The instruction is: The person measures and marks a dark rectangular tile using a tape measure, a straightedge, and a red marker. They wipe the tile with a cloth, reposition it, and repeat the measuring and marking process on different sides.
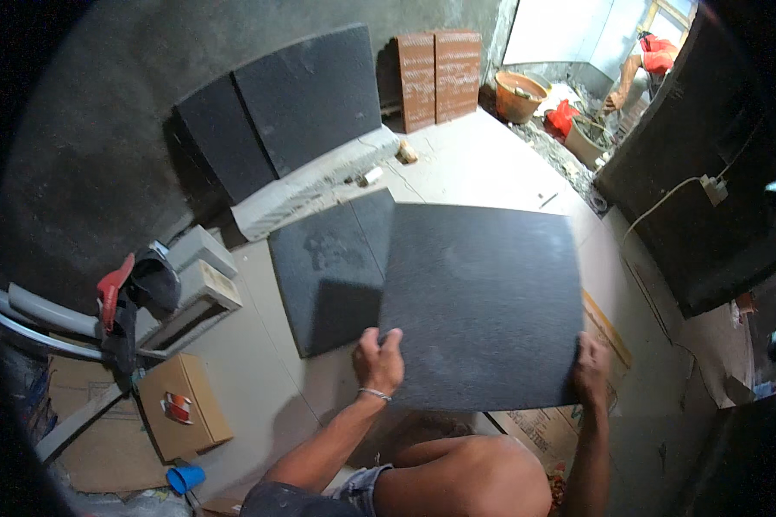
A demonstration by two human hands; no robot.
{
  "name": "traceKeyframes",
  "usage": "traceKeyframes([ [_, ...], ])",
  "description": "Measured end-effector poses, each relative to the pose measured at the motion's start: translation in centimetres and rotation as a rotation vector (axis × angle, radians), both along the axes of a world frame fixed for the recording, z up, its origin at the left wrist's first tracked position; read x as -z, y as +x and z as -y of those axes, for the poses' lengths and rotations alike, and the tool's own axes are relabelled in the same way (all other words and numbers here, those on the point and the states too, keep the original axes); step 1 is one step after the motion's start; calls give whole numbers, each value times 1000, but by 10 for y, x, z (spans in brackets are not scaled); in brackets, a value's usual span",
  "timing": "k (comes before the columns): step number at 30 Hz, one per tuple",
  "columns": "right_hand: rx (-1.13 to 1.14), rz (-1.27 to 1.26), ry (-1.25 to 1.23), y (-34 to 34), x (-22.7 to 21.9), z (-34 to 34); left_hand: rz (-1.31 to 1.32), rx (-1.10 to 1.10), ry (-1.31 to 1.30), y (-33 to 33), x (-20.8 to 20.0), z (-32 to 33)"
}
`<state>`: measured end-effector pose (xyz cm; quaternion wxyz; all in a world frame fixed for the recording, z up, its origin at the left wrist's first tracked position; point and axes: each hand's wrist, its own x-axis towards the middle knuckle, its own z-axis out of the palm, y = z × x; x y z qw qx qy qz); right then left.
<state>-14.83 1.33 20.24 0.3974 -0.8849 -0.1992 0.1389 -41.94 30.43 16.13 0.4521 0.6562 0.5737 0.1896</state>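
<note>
A large dark grey tile (483, 302) is held up in front of me by its two side edges. My left hand (379, 364) grips its lower left edge, thumb on the face. On the opposite edge, low down, my right hand (591, 370) is closed round the side. Behind and left of it, a second dark tile (323, 258) lies on the pale floor, with a dusty smudge and a shadow on it. The held tile hides part of this second one. Below are my bent knee and a flattened cardboard piece (543, 431).
Dark tiles (310, 99) and reddish-brown tiles (457, 76) lean on the far wall. At left stand a cardboard box (181, 405), a blue cup (185, 478) and a red-handled tool (114, 289). Beyond the doorway, a person (647, 65) works by an orange bucket (519, 96). A cable (664, 200) hangs right.
</note>
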Motion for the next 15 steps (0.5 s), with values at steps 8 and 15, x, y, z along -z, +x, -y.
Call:
traceKeyframes([
  [8,-274,22,0,-15,95,-198,-189,-404,131,-104,69,-80],
  [15,-435,184,-59,-14,153,-278,-72,-603,-145,-107,122,-125],
])
